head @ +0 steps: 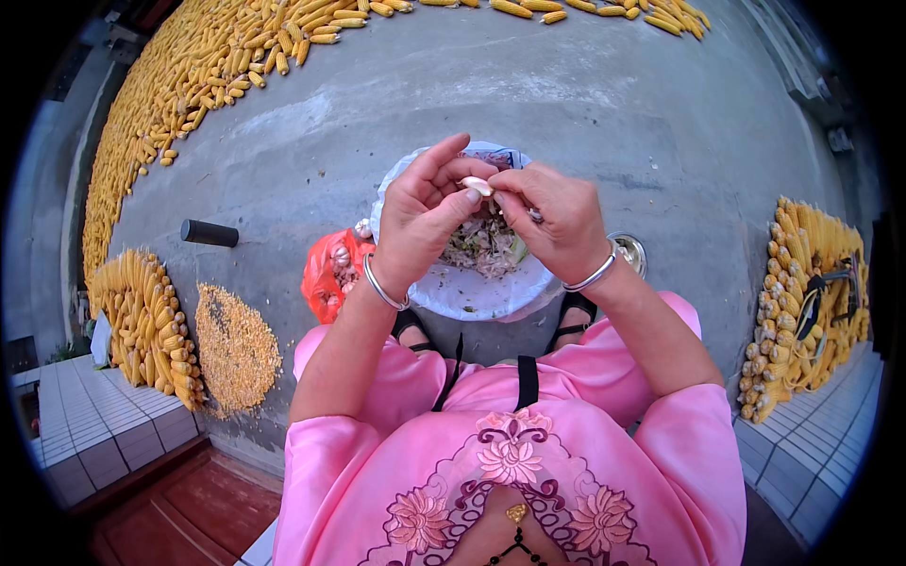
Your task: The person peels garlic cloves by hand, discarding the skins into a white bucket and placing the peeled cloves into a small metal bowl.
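Observation:
A pale garlic clove [477, 185] is pinched between my two hands, above a basin lined with a white plastic bag [488, 291]. My left hand [428, 201] grips the clove's left end between thumb and forefinger, its other fingers spread. On the clove's right end are the thumb and fingertips of my right hand [552, 216]; a small dark scrap shows by its curled fingers. Papery garlic skins and green scraps [488, 244] lie in the basin. Left of it, a red plastic bag [318, 272] holds garlic bulbs [341, 256], and one loose bulb [363, 228] rests beside it.
A metal bowl [628, 252] with pale contents stands right of the basin, partly behind my forearm. Corn cobs [212, 64] cover the ground at far left. Loose kernels [237, 347] and a dark cylinder [209, 233] lie left. More cobs are stacked [793, 304] at right on a tiled ledge [814, 453].

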Tool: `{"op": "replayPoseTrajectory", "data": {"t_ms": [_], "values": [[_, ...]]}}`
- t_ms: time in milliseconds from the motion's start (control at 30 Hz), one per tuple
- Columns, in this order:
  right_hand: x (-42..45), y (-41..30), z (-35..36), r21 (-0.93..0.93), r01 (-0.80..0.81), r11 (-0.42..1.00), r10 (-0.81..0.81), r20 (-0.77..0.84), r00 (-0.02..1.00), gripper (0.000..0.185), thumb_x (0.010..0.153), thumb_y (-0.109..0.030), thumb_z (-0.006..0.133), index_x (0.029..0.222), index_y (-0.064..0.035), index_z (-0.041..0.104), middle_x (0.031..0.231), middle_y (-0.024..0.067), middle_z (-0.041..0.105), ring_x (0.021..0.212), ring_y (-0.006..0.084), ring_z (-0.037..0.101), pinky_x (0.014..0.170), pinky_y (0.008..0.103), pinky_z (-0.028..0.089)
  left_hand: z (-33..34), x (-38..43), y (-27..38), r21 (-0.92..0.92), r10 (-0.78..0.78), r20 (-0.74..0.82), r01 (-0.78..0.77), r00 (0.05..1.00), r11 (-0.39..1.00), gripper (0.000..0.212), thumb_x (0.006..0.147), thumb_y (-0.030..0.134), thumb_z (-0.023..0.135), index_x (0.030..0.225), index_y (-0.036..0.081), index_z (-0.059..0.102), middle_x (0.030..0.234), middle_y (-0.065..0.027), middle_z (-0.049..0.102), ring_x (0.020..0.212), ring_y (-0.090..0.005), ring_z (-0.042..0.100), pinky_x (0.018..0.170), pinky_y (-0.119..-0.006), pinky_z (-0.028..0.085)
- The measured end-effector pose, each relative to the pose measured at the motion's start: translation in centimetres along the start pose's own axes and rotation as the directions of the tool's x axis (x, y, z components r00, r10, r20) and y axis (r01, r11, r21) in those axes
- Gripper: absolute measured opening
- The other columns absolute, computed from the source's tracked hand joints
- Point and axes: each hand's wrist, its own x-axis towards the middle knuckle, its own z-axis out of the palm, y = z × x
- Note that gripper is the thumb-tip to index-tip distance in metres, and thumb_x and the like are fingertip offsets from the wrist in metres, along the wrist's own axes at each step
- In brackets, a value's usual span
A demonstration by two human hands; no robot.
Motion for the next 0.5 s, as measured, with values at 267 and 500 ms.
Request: {"op": "replayPoseTrajectory", "data": {"t_ms": [267,500], "values": [[-0.26,0.49,0.30,-0.258,0.200,0.945,-0.188,0.069,0.980,0.007,0.068,-0.006,0.057,0.072,-0.0066,0.052,0.059,0.0052,0.048,0.051,0.0208,0.052,0.044,0.0319,0.042,-0.02,-0.32,-0.12,0.174,-0.018,0.008,0.017,1.000,0.985,0.052,0.081,-0.001,0.051,0.127,-0.004,0.027,0.100,-0.0125,0.055,0.091,-0.0140,0.054,0.080,-0.026,0.044],[-0.47,0.50,0.58,-0.276,0.201,0.940,-0.172,0.125,0.977,0.009,0.066,-0.006,0.057,0.073,-0.0061,0.051,0.058,0.0048,0.048,0.051,0.0203,0.052,0.043,0.0312,0.041,-0.29,-0.61,-0.43,0.197,-0.065,0.037,0.057,0.997,0.979,0.053,0.080,-0.001,0.050,0.127,-0.006,0.025,0.100,-0.0125,0.055,0.091,-0.0127,0.053,0.080,-0.025,0.043]]}}
